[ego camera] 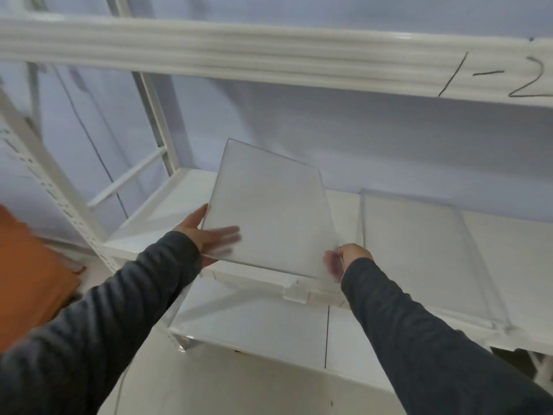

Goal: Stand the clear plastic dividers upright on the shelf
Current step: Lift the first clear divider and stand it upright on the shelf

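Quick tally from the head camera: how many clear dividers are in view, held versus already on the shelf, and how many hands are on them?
Clear divider held in both hands: 1
Clear divider already on the shelf: 1
Hands gripping the held divider: 2, left hand and right hand
Total dividers: 2

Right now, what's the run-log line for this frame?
left hand: holding divider | right hand: gripping its lower corner | divider: tilted, over shelf | second divider: upright at right
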